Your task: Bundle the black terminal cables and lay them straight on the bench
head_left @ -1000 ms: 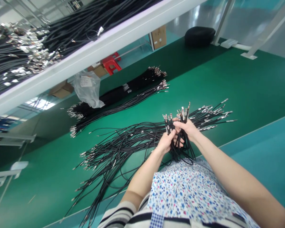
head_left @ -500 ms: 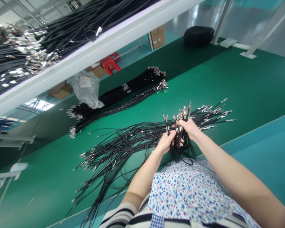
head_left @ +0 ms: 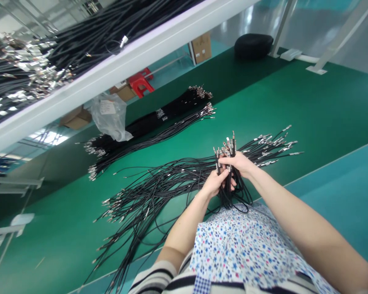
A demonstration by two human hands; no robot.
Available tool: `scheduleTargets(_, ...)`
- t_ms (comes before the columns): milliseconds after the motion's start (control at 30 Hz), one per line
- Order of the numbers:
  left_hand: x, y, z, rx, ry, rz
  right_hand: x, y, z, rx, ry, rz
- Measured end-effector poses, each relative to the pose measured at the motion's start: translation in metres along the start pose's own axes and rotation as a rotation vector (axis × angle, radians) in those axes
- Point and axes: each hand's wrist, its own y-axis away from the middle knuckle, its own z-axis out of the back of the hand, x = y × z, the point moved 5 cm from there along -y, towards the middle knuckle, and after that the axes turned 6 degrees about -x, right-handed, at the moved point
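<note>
Frame centre | left hand and right hand both clenched around upright black cable bundle | above green table

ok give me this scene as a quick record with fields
left hand: left hand grips the cable bunch low down
right hand: right hand closed on the same bunch, just under its metal ends
surface: green mat
rest: loose cables spread on the mat; tied bundles further off; bag beside them

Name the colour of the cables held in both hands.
Black, with silvery metal ends; the cable bundle shows best in the head view.
</note>
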Motion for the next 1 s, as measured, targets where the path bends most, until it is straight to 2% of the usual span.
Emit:
scheduleTargets(100,0.000,-0.001,0.000,-0.026,-0.008,-0.009,0.001,-0.002,0.001,-0.076,0.016,0.003)
scheduleTargets(200,0.000,-0.001,-0.002,-0.037,-0.021,-0.043,0.000,-0.002,0.003,-0.128,-0.062,0.007)
scheduleTargets(267,0.000,-0.002,-0.003,-0.030,-0.048,-0.061,0.001,-0.001,0.001,-0.087,-0.124,0.015)
scheduleTargets(400,-0.002,-0.003,-0.002,-0.050,-0.244,-0.084,0.005,0.006,-0.013,0.099,-0.130,0.031)
scheduleTargets(500,-0.011,0.001,0.000,-0.123,-0.448,-0.217,0.009,0.009,-0.020,0.114,-0.081,0.071)
scheduleTargets(633,-0.025,0.015,-0.006,-0.257,-0.542,-0.458,0.018,0.012,-0.021,0.021,0.191,0.252)
scheduleTargets(700,-0.027,0.022,-0.007,-0.358,-0.533,-0.493,0.021,0.014,-0.021,-0.023,0.379,0.317)
scheduleTargets(767,-0.025,0.024,-0.009,-0.405,-0.472,-0.453,0.021,0.016,-0.020,-0.053,0.494,0.328)
scheduleTargets(867,-0.020,0.016,-0.017,-0.312,-0.284,-0.343,0.024,0.018,-0.013,-0.090,0.591,0.298)
scheduleTargets(933,-0.021,0.006,-0.024,-0.198,-0.150,-0.290,0.030,0.016,-0.006,-0.030,0.635,0.266)
scheduleTargets(1000,-0.025,-0.004,-0.030,-0.091,-0.041,-0.225,0.048,0.012,0.006,-0.027,0.583,0.326)
